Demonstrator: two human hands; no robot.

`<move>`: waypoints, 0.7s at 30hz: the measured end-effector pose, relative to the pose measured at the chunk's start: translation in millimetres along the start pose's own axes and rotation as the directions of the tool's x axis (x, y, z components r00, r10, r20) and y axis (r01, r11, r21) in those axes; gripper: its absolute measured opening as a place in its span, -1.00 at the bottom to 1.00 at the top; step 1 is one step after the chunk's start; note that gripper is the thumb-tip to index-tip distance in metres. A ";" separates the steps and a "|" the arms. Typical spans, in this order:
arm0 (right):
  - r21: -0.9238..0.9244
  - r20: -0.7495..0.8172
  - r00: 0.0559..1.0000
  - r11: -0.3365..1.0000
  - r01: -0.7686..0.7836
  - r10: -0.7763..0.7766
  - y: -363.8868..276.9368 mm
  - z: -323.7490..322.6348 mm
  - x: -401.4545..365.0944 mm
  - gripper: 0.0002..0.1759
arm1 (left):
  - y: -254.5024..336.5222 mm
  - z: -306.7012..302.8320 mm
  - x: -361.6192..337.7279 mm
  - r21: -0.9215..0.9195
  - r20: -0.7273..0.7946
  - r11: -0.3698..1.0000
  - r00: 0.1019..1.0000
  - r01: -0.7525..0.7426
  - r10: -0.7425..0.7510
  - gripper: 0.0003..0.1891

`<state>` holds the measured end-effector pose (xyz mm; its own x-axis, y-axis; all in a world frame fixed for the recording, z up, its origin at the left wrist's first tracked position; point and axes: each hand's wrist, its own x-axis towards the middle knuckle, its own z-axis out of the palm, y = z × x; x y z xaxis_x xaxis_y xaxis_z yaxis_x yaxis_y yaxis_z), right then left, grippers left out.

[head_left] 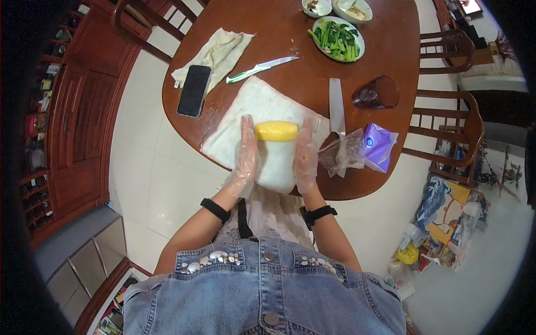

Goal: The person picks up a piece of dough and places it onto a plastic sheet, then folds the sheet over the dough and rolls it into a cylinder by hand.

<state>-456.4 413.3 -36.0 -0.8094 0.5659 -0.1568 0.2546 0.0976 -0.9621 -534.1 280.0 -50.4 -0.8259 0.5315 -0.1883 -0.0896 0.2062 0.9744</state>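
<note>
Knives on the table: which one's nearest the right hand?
The broad-bladed knife, its lower end by the crumpled clear plastic, closer to the right hand. The slim knife with the green-and-white handle lies farther off.

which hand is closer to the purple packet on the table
Right. The right hand is to the left of the purple packet, with crumpled clear plastic between them; the left hand is farther off, at the yellow item's opposite end.
</note>
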 end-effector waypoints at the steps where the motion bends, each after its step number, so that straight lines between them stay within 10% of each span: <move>1: -0.042 0.008 1.000 0.999 0.015 -0.015 -0.5 0.5 0.6 -0.37 | -1.7 0.1 0.6 0.019 0.015 1.000 1.000 -0.011 0.011 -0.37; 7: 0.052 -0.101 0.983 0.988 -0.146 0.151 -3.9 -6.2 11.2 -0.42 | -1.3 -5.1 9.0 0.184 0.007 0.983 1.000 0.018 -0.020 -0.34; 9: -0.212 0.116 0.979 0.959 0.188 -0.167 13.1 -8.0 12.0 -0.41 | 4.3 -2.2 1.5 0.204 0.043 0.978 0.998 -0.052 0.044 -0.31; 13: -0.553 0.042 0.965 0.798 0.240 -0.261 4.7 -9.2 14.7 -0.39 | 8.6 -21.6 3.2 0.599 0.053 0.763 0.963 -0.242 0.264 -0.37; 15: -0.740 0.313 0.872 0.478 0.472 -0.376 -7.9 -1.1 10.0 -0.40 | 8.4 -34.5 8.2 0.600 0.093 0.760 0.966 -0.248 0.242 -0.52; 21: -0.798 0.353 0.846 0.343 0.495 -0.399 -17.8 40.0 45.7 -0.45 | 8.0 -60.7 29.5 0.749 0.101 0.593 0.935 -0.296 0.339 -0.86</move>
<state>-519.1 404.7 -35.0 -0.9734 0.1511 0.1722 0.1095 0.9671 -0.2298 -593.0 247.5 -40.7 -0.7463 0.6503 0.1419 0.6085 0.5803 0.5413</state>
